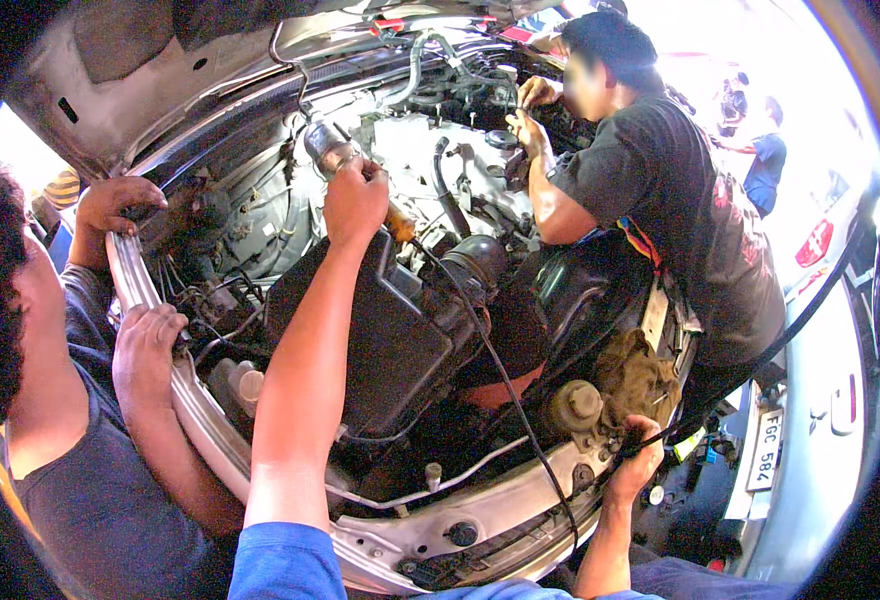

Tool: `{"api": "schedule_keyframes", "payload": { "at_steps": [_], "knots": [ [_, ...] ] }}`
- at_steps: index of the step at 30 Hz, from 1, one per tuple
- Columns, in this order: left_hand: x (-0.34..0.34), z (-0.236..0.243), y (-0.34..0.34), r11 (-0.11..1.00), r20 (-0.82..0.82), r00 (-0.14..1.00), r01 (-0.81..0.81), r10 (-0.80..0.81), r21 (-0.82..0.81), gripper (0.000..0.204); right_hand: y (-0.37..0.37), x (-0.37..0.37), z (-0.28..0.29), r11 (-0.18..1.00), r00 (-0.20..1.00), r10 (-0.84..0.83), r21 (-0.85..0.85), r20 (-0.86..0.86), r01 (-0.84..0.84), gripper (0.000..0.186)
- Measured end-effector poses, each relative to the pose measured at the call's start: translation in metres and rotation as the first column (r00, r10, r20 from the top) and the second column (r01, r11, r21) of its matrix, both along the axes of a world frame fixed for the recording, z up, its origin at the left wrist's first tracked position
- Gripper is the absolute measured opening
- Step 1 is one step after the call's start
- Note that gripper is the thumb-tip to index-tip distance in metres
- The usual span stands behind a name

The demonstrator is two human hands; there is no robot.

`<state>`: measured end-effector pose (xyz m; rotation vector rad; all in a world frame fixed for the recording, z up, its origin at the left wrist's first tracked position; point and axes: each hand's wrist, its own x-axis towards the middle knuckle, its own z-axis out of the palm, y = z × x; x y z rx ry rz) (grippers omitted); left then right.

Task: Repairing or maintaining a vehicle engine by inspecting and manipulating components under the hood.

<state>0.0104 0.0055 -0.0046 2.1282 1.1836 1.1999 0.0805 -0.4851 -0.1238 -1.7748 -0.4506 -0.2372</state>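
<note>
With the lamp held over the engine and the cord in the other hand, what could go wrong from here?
1. The cord drapes across the engine bay from the work lamp in the left hand to the right hand; it may snag on parts.
2. Two other people's hands work close by; a swung lamp might hit them.
3. The raised hood hangs overhead, so a head bump seems possible.

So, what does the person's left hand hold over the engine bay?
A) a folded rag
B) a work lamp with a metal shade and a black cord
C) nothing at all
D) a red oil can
B: the left hand grips the work lamp, whose black cord trails down across the engine.
</note>
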Motion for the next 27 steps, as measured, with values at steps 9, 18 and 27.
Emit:
{"api": "schedule_keyframes", "payload": {
  "at_steps": [9,18,27],
  "knots": [
    [0.0,0.001,-0.003,1.0,-0.006,1.0,-0.007,0.008,0.017,0.026,0.003,-0.002,0.002,0.999,1.0,0.003,0.046,-0.013,-0.003,0.049],
    [-0.001,0.001,-0.005,0.992,0.064,0.998,-0.027,0.019,0.126,0.027,-0.002,0.004,-0.003,0.998,0.996,0.018,0.055,0.089,-0.023,0.044],
    [-0.001,-0.001,-0.002,0.997,0.017,1.0,-0.019,0.018,0.071,0.027,0.003,-0.042,0.082,0.768,0.923,-0.202,0.638,0.327,-0.058,0.044]
  ]
}}
